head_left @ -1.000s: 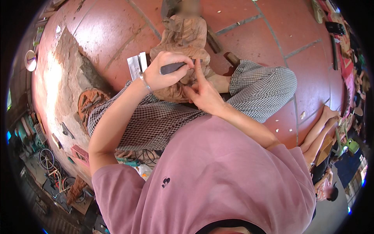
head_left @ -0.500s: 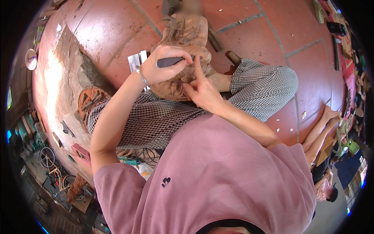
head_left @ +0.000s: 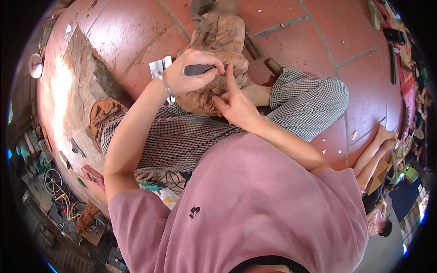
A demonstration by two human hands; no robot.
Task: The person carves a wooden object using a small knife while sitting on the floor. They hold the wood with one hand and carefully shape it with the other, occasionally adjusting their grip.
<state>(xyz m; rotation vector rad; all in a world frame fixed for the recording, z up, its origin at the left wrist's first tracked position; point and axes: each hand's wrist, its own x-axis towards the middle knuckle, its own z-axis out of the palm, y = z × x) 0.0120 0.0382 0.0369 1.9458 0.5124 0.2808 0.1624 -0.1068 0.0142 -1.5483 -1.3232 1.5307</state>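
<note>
A brown carved wooden figure lies in front of my crossed legs, its far end blurred. My left hand, a bracelet on its wrist, is closed around the dark grey handle of a carving tool, seemingly a chisel. The tool points right across the carving; its blade is mostly hidden by fingers. My right hand rests on the wood from the right. Its index finger reaches up to the tool's tip, and the thumb presses the carved surface lower down. The right hand's other fingers are partly curled.
Left of my knee stands a round brown container with several tools in it. A stone-like slab lies beyond it on the red tiled floor. Short wooden blocks lie right of the carving. Another person's legs stretch out at the right.
Both hands stay nearly in place on the carving. The tool's handle has tilted very slightly, and the carving appears a touch higher in view.
</note>
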